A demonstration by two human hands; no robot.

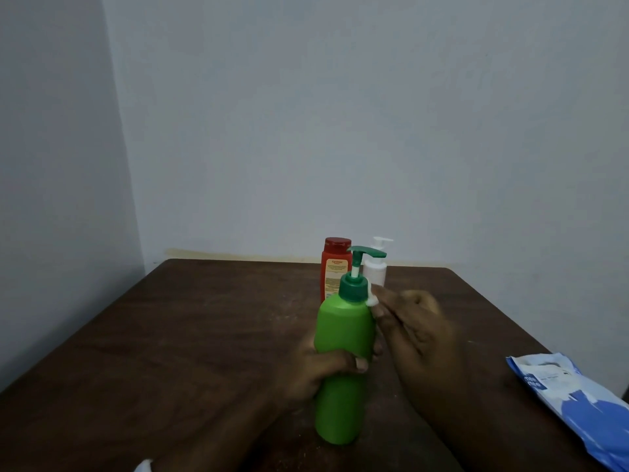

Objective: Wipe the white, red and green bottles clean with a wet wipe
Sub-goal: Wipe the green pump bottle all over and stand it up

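Head view: the red bottle (335,267) and the white bottle (376,271) stand at the far end of the bench (170,335), their lower parts hidden behind the green bottle (343,396). A wipes pack (578,400) is cut off at the right edge. The right hand (417,335) is blurred. It sits just right of the green bottle's collar and pinches a small wad of wet wipe (371,300) against it. The left hand (316,367) curls round the upright bottle's middle, thumb across the front.
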